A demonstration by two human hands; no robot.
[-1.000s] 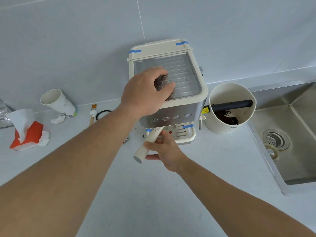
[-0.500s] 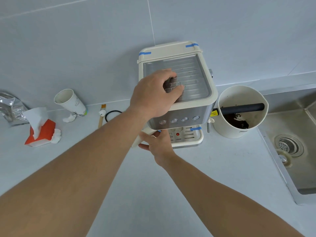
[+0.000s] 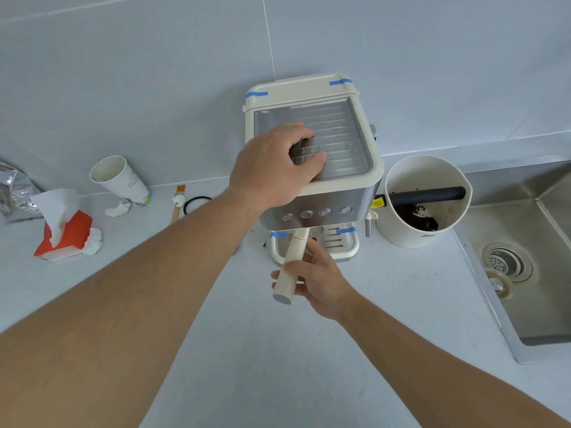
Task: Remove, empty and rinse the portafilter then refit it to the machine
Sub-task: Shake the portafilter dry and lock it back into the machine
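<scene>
The cream portafilter point(image 3: 292, 263) handle sticks out toward the viewer from under the machine point(image 3: 315, 168), above the drip tray. The right hand point(image 3: 318, 281) has its grip closed around the handle; the left hand point(image 3: 275, 168) presses flat on the machine's top. Likely best: brace firmly, swing the handle sideways, keep it level. The knock box point(image 3: 425, 199) and the sink point(image 3: 525, 273) wait to the right on the counter point(image 3: 278, 366).

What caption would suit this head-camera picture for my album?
Left hand braces the espresso machine while the right hand grips the portafilter handle beneath it.
</scene>
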